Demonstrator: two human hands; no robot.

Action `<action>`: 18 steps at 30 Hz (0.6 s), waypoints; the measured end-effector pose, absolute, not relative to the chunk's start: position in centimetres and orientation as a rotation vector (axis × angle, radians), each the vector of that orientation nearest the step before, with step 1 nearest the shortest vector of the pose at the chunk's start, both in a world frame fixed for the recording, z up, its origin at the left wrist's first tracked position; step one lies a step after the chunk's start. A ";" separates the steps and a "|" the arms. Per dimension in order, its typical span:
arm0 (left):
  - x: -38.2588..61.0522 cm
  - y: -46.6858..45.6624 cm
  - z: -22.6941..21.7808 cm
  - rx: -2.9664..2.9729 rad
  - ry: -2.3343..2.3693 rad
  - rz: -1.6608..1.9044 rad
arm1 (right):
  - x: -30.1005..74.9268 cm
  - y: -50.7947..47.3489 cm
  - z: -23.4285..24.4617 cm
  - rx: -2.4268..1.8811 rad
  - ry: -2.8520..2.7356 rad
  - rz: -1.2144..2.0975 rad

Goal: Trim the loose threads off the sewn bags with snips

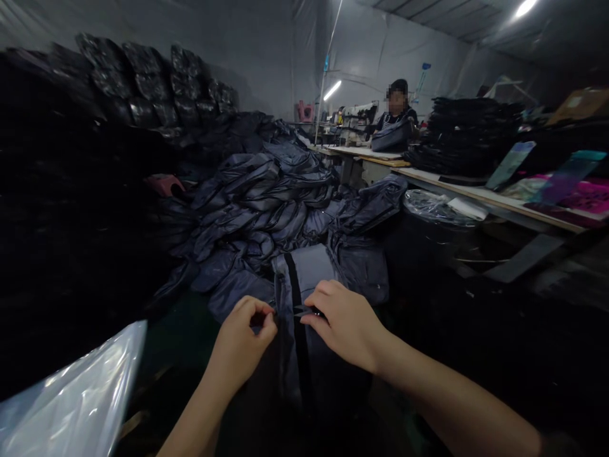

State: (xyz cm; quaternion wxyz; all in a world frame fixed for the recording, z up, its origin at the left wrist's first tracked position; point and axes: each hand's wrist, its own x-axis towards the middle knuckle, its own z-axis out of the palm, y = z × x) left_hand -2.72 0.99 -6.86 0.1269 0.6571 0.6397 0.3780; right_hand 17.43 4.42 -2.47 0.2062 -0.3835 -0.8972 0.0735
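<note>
A grey-blue bag with a black strap down its middle lies in front of me. My left hand is closed in a pinch on the bag's fabric edge, just left of the strap. My right hand is closed around small thread snips, whose tips point left and touch the strap. The two hands are a few centimetres apart.
A big heap of similar grey-blue bags rises behind. Black wrapped bundles are stacked at the back left. Clear plastic sheet lies at lower left. A long worktable runs on the right, with a seated person at its far end.
</note>
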 end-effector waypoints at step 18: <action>-1.6 0.2 -6.1 1.889 1.879 0.757 | 16.4 4.8 -2.9 -1.126 -2.489 0.202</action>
